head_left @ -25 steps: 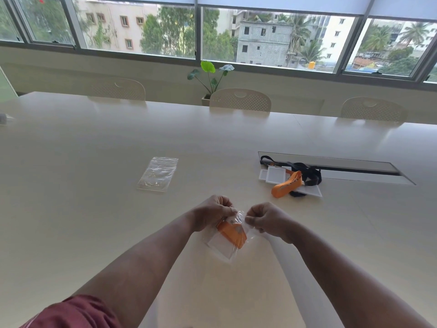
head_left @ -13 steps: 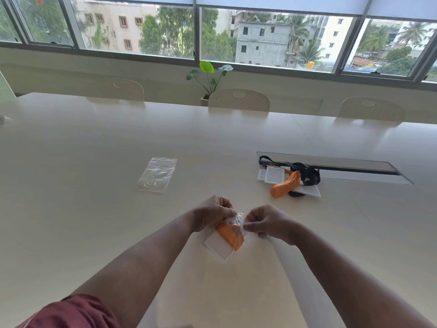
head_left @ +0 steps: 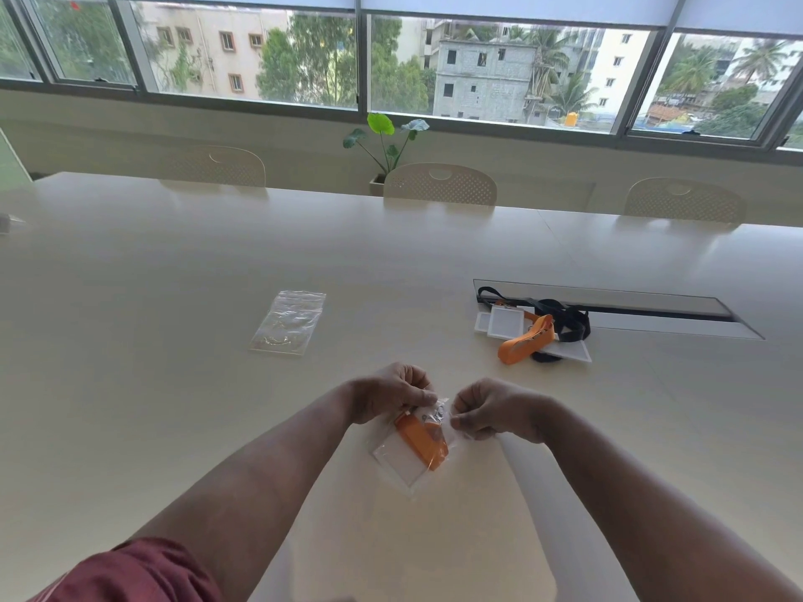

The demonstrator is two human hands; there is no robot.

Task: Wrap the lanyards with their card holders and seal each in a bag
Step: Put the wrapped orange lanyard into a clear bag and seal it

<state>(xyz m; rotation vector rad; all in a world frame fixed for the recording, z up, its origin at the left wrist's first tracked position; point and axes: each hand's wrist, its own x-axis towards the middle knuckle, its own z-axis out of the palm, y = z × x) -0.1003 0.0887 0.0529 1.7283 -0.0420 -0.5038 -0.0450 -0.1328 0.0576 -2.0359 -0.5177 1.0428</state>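
Observation:
A clear bag (head_left: pixel 408 460) lies tilted on the table in front of me, with an orange lanyard (head_left: pixel 423 441) wrapped round a white card holder inside it. My left hand (head_left: pixel 393 395) pinches the bag's top edge from the left. My right hand (head_left: pixel 491 410) pinches the same edge from the right, close beside the left. Further right on the table lies a loose pile: an orange lanyard (head_left: pixel 525 341), a black lanyard (head_left: pixel 565 321) and white card holders (head_left: pixel 504 322). A stack of empty clear bags (head_left: pixel 289 321) lies to the left.
The large cream table (head_left: pixel 174 406) has a long cable slot (head_left: pixel 652 312) behind the pile. Three cream chairs, among them the middle chair (head_left: pixel 439 184), stand along the far edge, with a potted plant (head_left: pixel 384 143) under the windows.
My hands have drawn closer together along the bag's top edge, and the bag has shifted slightly.

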